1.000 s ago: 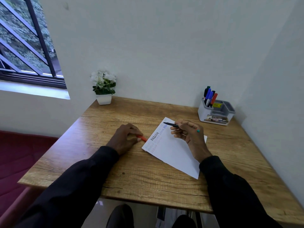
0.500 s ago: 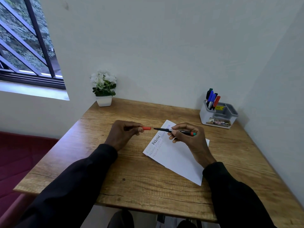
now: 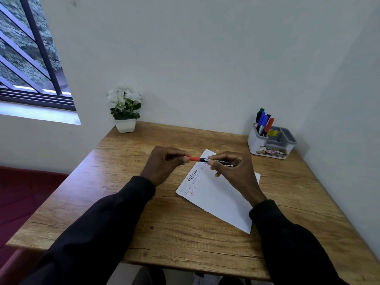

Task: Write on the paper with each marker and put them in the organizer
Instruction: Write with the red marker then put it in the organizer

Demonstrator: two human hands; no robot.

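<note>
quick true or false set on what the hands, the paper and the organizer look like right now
1. The right hand grips a black marker. True.
2. The left hand lies flat on the paper. False: it pinches the red cap at the marker's end.
3. The organizer stands empty. False: several markers stand in its tall compartment.
4. The paper already bears handwriting. True.
</note>
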